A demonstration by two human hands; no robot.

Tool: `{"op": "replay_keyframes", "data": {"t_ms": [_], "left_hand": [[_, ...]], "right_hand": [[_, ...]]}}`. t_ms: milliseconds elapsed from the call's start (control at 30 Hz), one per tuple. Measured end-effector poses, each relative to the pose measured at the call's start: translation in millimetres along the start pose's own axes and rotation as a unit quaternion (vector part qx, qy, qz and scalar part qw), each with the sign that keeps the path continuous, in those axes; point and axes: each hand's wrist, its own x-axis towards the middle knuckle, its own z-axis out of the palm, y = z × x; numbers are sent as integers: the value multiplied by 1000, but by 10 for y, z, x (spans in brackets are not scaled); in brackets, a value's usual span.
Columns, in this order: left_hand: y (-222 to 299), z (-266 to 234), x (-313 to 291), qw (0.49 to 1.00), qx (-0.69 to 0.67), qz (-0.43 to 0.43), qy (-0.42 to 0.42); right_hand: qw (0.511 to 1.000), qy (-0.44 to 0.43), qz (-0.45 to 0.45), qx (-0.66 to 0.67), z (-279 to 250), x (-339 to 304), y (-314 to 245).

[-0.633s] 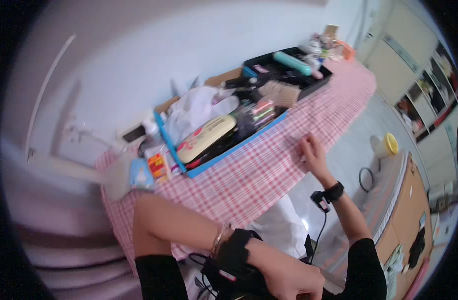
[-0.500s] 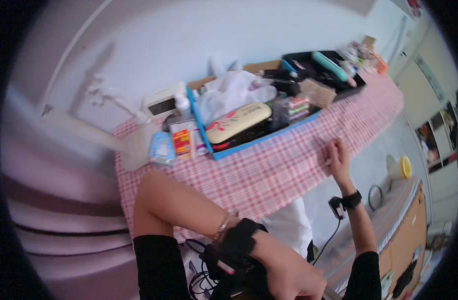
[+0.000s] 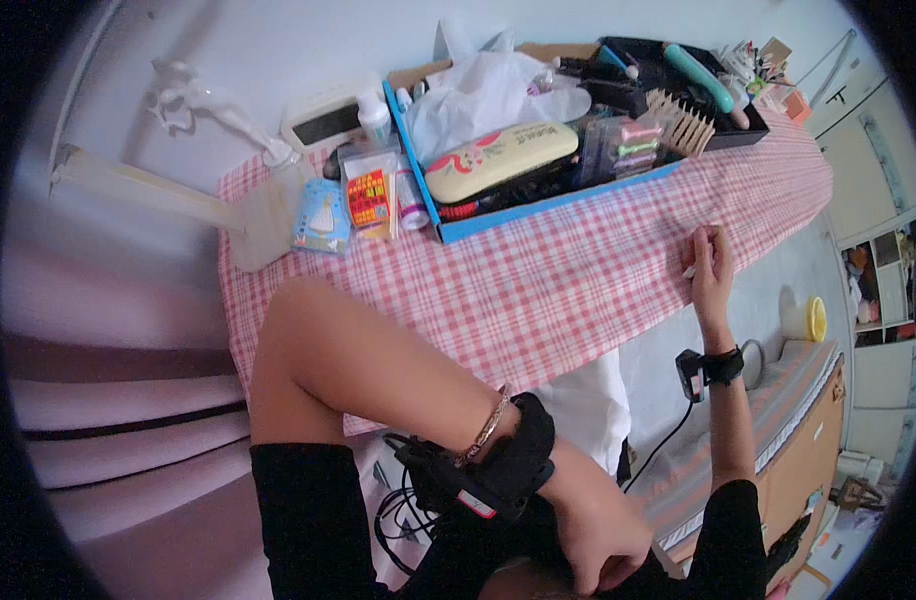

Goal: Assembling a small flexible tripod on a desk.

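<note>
My left hand (image 3: 603,530) is at the lower middle close to my body, its arm sharply bent at the elbow. Its fingers curl inward, and whatever they hold is hidden. Over the front edge of the red-and-white checked tablecloth (image 3: 538,300), my right hand (image 3: 713,270) has its fingers bent together. A small pale bit shows beside those fingertips, too small to name. Each wrist carries a black strap with a small device, and a bracelet (image 3: 493,425) circles the left forearm. White cloth (image 3: 588,410) hangs below the table edge between the arms.
A blue-edged box (image 3: 538,212) holds a cream glasses case (image 3: 503,160), a white bag and a wooden comb (image 3: 683,122). Behind it stands a black tray (image 3: 748,132) with a teal cylinder. Small packets (image 3: 323,215) and a white bottle (image 3: 374,118) sit left. A yellow-rimmed tub (image 3: 816,318) is right.
The view has shifted, so the table and its things appear higher. My left hand stays low by my body with fingers curled; my right hand stays at the cloth's edge.
</note>
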Motion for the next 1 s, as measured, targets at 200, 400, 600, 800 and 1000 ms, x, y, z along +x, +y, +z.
{"op": "replay_keyframes", "data": {"t_ms": [200,400,600,800,1000], "left_hand": [[-87,50,10,999,-24,12,-25],[298,-35,-156,996,-35,81,13],[112,193,-182,988,-21,8,151],[408,164,-325,983,-68,-127,118],[704,219,-436,965,-118,-190,134]], "right_hand": [[999,11,-15,-32,43,12,10],[1000,-7,-28,12,43,5,48],[999,18,-14,28,55,8,51],[1000,14,-16,0,79,19,-44],[999,22,-30,-6,37,9,-13]]}}
